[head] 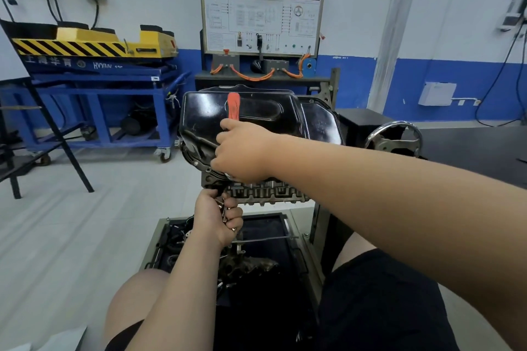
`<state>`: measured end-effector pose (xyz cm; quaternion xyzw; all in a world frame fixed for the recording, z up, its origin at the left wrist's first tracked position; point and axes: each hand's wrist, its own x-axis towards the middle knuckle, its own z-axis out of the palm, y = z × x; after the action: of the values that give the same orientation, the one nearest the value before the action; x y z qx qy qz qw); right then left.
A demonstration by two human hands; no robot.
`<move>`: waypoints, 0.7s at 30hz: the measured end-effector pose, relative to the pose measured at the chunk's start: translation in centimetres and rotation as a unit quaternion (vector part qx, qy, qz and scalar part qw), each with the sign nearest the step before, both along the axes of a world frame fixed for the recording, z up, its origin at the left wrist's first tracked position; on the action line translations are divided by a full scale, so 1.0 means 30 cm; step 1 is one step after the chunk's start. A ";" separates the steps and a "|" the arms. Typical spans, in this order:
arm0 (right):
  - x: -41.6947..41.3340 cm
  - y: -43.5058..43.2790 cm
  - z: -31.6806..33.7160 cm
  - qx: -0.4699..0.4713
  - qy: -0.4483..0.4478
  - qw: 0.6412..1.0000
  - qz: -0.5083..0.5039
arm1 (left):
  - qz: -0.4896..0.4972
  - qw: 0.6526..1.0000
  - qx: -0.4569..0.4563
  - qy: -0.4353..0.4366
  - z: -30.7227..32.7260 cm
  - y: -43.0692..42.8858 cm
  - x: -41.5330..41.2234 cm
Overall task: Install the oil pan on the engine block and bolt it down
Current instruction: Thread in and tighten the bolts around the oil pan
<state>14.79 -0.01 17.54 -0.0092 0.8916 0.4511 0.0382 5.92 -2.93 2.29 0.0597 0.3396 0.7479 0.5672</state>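
Observation:
The black oil pan (256,111) sits on top of the engine block (265,192), which is mounted on a stand. My right hand (242,151) grips a tool with an orange-red handle (233,107) that stands up over the pan's near left edge; the tool's tip is hidden under the hand. Below the block, my left hand (216,216) is curled round a bunch of small bolts (224,209).
A black tray (273,239) at the stand's base holds loose engine parts and a long rod. A chrome handwheel (393,137) sticks out at the right. A blue lift cart (94,80) stands at the left, a training board (262,6) behind. My knees frame the tray.

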 end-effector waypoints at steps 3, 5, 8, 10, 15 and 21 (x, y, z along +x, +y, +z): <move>-0.006 -0.002 0.034 -0.019 0.024 1.000 0.007 | -0.015 1.000 0.013 0.024 0.003 0.002 0.025; 0.003 -0.001 0.076 -0.057 0.055 0.997 0.020 | -0.016 0.999 0.009 0.049 0.006 0.005 0.031; 0.030 -0.005 0.136 -0.134 0.098 0.986 0.009 | -0.004 0.998 0.000 0.065 0.006 0.012 0.034; 0.047 0.002 0.149 -0.166 0.132 0.977 -0.009 | 0.002 0.998 -0.001 0.057 0.004 0.014 0.033; 0.082 0.032 0.127 -0.220 0.180 0.957 -0.056 | -0.023 1.000 0.009 -0.013 0.001 0.007 0.012; 0.087 0.037 0.121 -0.238 0.196 0.948 -0.075 | -0.013 0.999 0.005 0.034 0.020 0.009 -0.013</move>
<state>17.41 1.11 21.15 0.1375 0.9610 0.2148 -0.1073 5.53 -2.65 2.88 0.0921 0.3538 0.7396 0.5651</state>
